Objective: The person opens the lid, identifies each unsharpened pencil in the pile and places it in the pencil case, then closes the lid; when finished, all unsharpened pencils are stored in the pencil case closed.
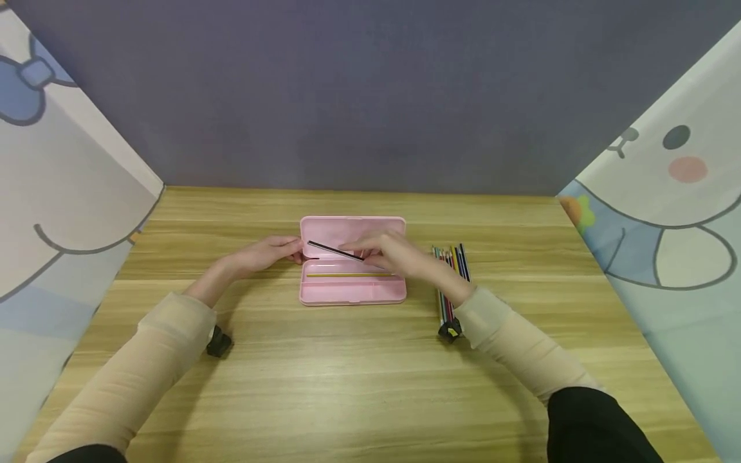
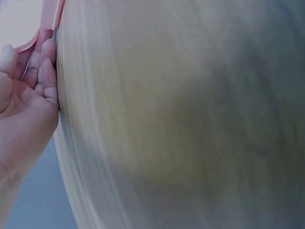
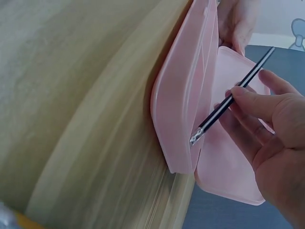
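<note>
A pink pencil case lies open on the table, its lid folded back on the far side. A yellow pencil lies lengthwise inside it. My right hand pinches a slim black pencil with a pale stripe between thumb and fingers, slanted above the case. In the right wrist view its silvery lower end is by the case's inner wall. At the case's left side, my left hand holds the edge near the hinge, thumb and fingers about the lid's corner; part of that contact is hidden.
Right of the case lies a bunch of colored pencils, partly hidden by my right forearm. The wooden table meets a dark grey panel at the back. Cartoon-printed panels stand at both sides.
</note>
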Tool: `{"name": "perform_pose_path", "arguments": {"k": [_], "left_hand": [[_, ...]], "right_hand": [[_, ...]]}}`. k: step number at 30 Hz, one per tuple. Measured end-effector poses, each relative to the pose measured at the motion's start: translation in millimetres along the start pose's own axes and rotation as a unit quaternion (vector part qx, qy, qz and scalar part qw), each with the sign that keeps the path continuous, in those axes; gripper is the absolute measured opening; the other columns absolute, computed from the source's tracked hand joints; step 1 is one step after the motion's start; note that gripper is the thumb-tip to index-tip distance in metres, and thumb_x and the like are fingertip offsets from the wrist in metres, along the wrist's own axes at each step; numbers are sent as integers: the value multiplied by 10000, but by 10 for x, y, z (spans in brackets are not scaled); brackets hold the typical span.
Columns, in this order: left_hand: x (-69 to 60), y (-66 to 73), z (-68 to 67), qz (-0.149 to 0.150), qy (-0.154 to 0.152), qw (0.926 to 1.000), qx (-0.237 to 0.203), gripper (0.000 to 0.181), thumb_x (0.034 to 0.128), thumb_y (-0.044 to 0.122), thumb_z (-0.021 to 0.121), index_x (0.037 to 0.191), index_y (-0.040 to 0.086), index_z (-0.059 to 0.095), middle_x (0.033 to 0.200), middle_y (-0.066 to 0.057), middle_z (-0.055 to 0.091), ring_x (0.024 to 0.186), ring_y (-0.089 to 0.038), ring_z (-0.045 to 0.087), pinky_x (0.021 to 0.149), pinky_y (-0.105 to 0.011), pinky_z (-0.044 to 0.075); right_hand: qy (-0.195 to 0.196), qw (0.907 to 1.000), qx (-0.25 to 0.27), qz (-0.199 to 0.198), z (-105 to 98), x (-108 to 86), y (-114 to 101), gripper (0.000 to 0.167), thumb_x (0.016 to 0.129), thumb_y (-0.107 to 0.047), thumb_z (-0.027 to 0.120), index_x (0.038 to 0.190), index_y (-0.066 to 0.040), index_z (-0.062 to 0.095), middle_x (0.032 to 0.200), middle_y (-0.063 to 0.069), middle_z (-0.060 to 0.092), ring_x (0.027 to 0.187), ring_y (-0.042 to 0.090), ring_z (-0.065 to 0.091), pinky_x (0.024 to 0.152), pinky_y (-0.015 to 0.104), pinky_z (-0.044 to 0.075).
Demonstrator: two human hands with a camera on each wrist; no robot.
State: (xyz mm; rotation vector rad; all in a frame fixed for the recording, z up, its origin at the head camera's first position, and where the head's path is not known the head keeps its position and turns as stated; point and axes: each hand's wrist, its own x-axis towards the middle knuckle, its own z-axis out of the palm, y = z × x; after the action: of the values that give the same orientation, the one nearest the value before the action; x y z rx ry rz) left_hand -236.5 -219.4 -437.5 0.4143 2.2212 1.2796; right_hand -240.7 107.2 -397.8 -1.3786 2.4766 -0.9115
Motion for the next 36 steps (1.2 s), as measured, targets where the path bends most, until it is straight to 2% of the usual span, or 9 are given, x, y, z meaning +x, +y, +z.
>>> {"name": "perform_pose_path", "arguments": {"k": [9, 16, 22, 28, 36], "left_hand": [[25, 37, 44, 36, -33, 10000, 53, 448, 1121, 403, 395, 1217, 27, 619, 1238, -162, 631, 1306, -349, 546, 1217, -586, 335], [9, 33, 60, 9, -41, 10000, 22, 452, 1120, 416, 390, 1201, 34, 617, 1224, -141, 636, 1303, -348, 551, 1216, -587, 335], [-24, 28, 79, -66, -35, 10000, -3, 442, 1121, 403, 392, 1254, 40, 606, 1235, -134, 629, 1315, -346, 540, 1226, -588, 314], [-25, 28, 49, -35, 51, 10000, 49, 435, 1118, 411, 399, 1204, 40, 611, 1204, -124, 629, 1308, -347, 546, 1216, -575, 333], [-39, -3, 31, -13, -24, 10000, -5, 430, 1124, 393, 390, 1186, 28, 607, 1205, -134, 625, 1302, -340, 545, 1218, -568, 335]], "right_hand": [[-80, 9978, -638, 160, 40, -54, -36, 472, 896, 58, 734, 1327, -132, 701, 1184, 53, 766, 983, 158, 735, 880, 271, 603], [-133, 9919, -1197, 400, 121, -84, -37, 428, 913, -34, 759, 1323, -141, 702, 1062, 11, 782, 950, 105, 722, 883, 278, 599], [-170, 9900, -1319, 482, 180, -87, -60, 421, 906, -15, 754, 1307, -135, 710, 1078, 19, 790, 964, 126, 746, 895, 290, 609], [-160, 9879, -1466, 488, 227, -56, -70, 403, 899, -7, 758, 1280, -134, 725, 1094, 26, 791, 971, 136, 745, 916, 305, 608], [-99, 9845, -1697, 443, 261, -52, -88, 359, 927, -52, 746, 1270, -159, 733, 1093, -6, 792, 973, 130, 746, 925, 329, 605]]}}
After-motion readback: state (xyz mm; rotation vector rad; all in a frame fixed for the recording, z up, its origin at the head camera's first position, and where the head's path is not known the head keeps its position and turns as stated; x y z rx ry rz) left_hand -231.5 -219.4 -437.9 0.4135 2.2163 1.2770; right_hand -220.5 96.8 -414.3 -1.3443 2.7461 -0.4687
